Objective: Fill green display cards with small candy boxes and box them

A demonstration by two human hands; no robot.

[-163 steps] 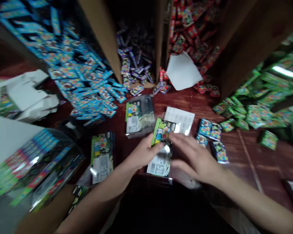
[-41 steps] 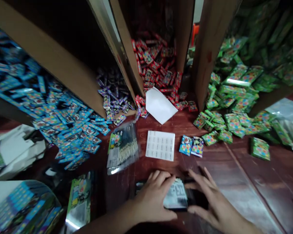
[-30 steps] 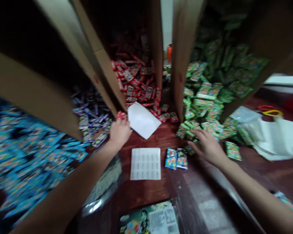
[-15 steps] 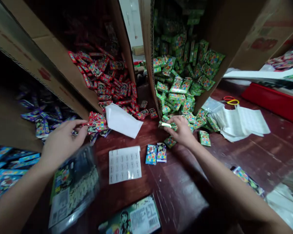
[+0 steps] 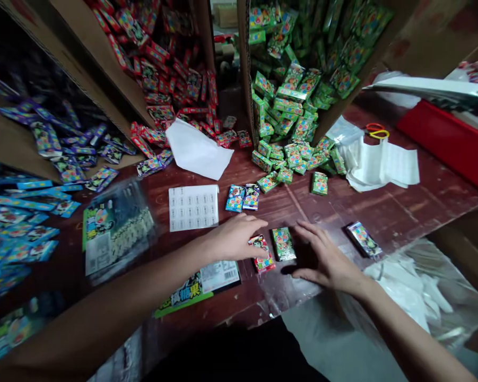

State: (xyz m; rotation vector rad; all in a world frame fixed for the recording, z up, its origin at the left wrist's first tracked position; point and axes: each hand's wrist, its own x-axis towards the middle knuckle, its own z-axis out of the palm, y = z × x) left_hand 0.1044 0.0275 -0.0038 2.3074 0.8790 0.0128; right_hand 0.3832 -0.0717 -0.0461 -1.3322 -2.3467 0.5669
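The wooden table (image 5: 401, 212) carries spilled packet piles. The left hand (image 5: 234, 239) rests loosely open on the red packet (image 5: 262, 254); the right hand (image 5: 326, 260) lies spread, touching the green packet (image 5: 283, 244). Risk: the near edge is close, so a sideways push could drop either packet.

I see a label sheet (image 5: 193, 207) on the worktop (image 5: 401, 212), white paper (image 5: 197, 150) behind it, scissors (image 5: 376, 130) far right.

glossy foil packets (image 5: 283, 243) — worn reddish wood table (image 5: 398, 212).
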